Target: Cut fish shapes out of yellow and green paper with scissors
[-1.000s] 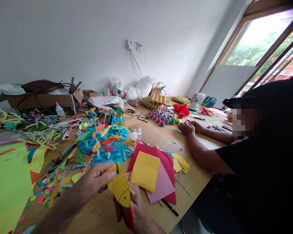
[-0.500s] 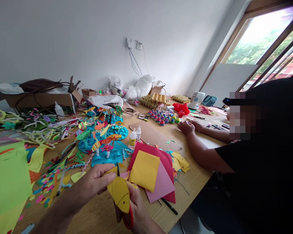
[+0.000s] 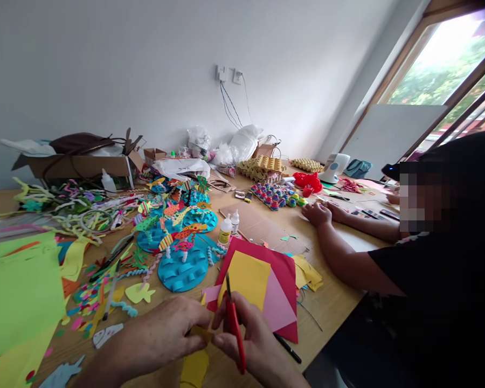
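My left hand (image 3: 167, 331) pinches a yellow paper fish cutout (image 3: 194, 367), which hangs below the fingers with its lower end near the picture's bottom edge. Red-handled scissors (image 3: 235, 330) are held in my right hand (image 3: 254, 345), their dark blades pointing up and away. The right thumb and forefinger are also close to the paper at the left fingertips; whether they grip it is hard to see. Beyond the hands lie a yellow sheet (image 3: 248, 272), a pink sheet (image 3: 278, 307) and a red sheet (image 3: 291, 323), stacked askew. A pale yellow paper fish (image 3: 139, 292) lies to the left.
Blue paper bases (image 3: 181, 272) with colourful fish stand ahead, beside glue bottles (image 3: 225, 230). Green paper (image 3: 20, 291), confetti and pens (image 3: 112, 291) cover the left. A black pen (image 3: 288, 347) lies at right. A co-worker's forearms (image 3: 343, 258) rest on the table (image 3: 319, 318).
The yellow fish has swung lower, beneath my left fingers. My right hand has turned so the scissors stand clear of the paper, and its fingertips have come close to the left ones.
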The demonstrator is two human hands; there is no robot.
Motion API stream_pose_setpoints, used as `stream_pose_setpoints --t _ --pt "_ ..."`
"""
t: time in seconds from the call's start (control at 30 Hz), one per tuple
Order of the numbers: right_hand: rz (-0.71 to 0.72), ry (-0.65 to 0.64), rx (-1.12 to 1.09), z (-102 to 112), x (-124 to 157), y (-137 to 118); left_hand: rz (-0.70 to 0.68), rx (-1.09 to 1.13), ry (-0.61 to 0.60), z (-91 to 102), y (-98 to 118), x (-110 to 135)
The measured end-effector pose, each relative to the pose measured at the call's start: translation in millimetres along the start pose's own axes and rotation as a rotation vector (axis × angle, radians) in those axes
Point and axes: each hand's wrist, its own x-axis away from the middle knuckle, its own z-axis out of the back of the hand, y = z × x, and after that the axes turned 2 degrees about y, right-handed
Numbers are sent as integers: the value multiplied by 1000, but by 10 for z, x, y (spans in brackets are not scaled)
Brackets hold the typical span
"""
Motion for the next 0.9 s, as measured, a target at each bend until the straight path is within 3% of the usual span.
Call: stream_pose_setpoints --t 0.13,0.3,0.4,0.53,0.63,0.8,0.9 --pt "-83 -23 133 -64 -11 -38 7 -47 -42 -30 3 -4" --pt "-71 -2 38 -53 -43 47 -12 66 -3 -19 -21 4" --pt "-32 121 -84 -20 -58 93 5 233 64 -9 -17 -30" --pt "36 385 -204 -40 -73 164 63 447 43 -10 11 -98" --pt "53 474 -229 -80 -81 194 27 522 72 -17 1 -135" --pt "-5 406 -290 -78 -120 112 83 548 213 14 -63 -142" --pt "-5 380 -343 -61 -197 3 99 826 339 33 -51 -126"
